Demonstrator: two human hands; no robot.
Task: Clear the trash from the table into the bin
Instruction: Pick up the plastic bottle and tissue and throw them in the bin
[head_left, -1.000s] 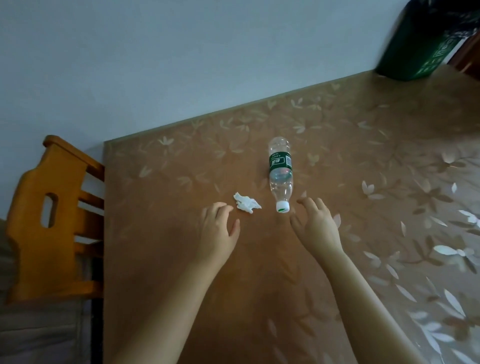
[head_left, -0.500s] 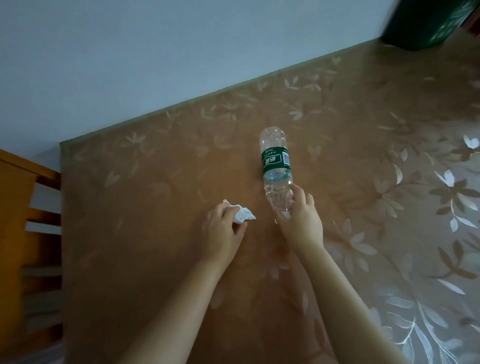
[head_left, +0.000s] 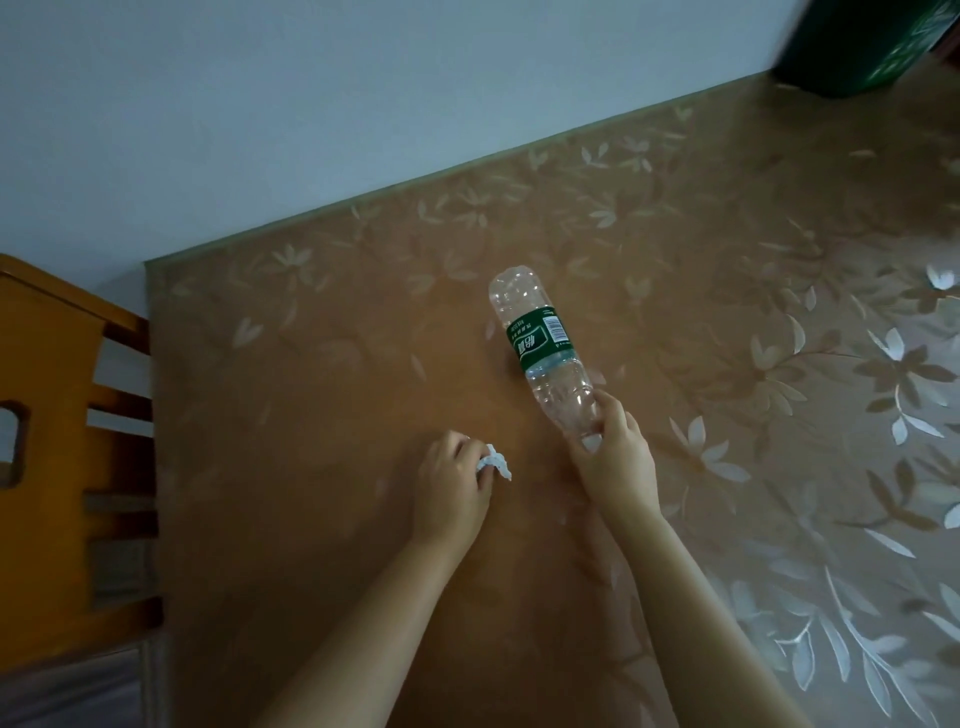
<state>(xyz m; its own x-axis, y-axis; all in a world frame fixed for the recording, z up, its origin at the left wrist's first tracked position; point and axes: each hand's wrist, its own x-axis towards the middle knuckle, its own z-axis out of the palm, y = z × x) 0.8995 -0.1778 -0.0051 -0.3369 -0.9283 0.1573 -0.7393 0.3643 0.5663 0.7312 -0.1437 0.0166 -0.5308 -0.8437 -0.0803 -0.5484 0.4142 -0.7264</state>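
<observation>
My left hand (head_left: 457, 486) pinches the crumpled paper (head_left: 493, 464); my right hand (head_left: 618, 462) grips the bottle (head_left: 545, 353) neck. I should lift both together toward the bin (head_left: 872, 47).

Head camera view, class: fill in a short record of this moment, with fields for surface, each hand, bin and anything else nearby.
surface: table with a brown leaf-patterned cover
left hand: closed on a crumpled white paper scrap
right hand: gripping the neck end of a clear plastic bottle with a green label
bin: dark green bin at the far right corner, blurred
nearby: orange wooden chair at the table's left side
</observation>
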